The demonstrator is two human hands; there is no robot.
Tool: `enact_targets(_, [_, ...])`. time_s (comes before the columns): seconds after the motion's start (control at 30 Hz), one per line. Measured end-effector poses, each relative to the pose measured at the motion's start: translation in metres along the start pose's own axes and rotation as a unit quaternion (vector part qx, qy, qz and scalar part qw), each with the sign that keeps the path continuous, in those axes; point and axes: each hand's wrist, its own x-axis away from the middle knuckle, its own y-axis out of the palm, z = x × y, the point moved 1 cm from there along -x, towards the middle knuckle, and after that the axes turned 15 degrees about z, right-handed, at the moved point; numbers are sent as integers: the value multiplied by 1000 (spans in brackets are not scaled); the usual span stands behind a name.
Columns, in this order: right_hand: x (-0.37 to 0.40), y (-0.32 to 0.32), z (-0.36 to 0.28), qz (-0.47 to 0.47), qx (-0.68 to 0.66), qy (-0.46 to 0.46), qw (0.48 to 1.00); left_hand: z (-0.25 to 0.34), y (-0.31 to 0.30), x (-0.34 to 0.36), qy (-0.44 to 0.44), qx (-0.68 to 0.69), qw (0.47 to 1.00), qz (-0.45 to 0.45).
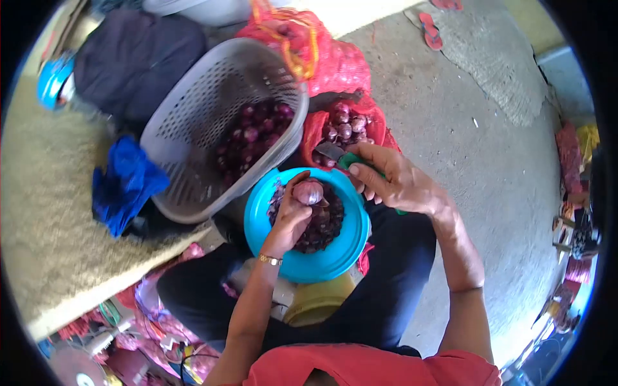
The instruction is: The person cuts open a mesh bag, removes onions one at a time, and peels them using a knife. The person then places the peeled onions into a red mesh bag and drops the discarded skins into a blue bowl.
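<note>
In my left hand (293, 215) is a purple onion (308, 192), held above a blue basin (309, 267) with dark onion skins (320, 233) inside. My right hand (396, 179) grips a knife by its green handle (351, 161), the blade (329, 151) pointing left over an open red mesh bag (313, 128) of onions (346, 130). Blade and held onion are apart. Left of the basin leans a grey perforated basket (193, 119) with many purple onions (252, 134) at its lower side.
A filled red mesh sack (341, 64) stands behind the open bag. Dark cloth (138, 61) and a blue cloth (125, 183) lie at the left. Beneath the basin is a yellow container (318, 301), between my legs. A red slipper (431, 32) lies on the concrete floor.
</note>
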Motion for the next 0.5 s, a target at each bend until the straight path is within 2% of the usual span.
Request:
enact_targets(0.07, [31, 32, -12, -16, 3, -41, 999, 11, -4, 45, 92, -30, 995, -39])
enact_targets(0.1, [42, 51, -9, -12, -10, -67, 998, 17, -2, 67, 106, -28, 993, -33])
enact_targets(0.17, [65, 89, -3, 15, -6, -106, 994, 31, 3, 108, 122, -38, 989, 70])
enact_targets(0.27, [108, 148, 0, 83, 59, -299, 949, 50, -6, 165, 172, -23, 982, 75])
enact_targets(0.3, [113, 161, 0, 111, -18, -236, 965, 52, -10, 177, 174, -21, 982, 68])
enact_targets(0.33, [117, 168, -4, 105, -15, -244, 964, 53, -12, 183, 183, -18, 980, 69])
enact_targets(0.4, [125, 180, -15, 85, 35, -197, 976, 55, -16, 191, 216, -10, 972, 91])
enact_targets(0.47, [120, 194, -13, 98, 28, -238, 966, 49, -31, 188, 234, -22, 967, 94])
enact_targets(0.5, [114, 200, -11, 102, 65, -275, 954, 47, -36, 186, 244, -38, 964, 97])
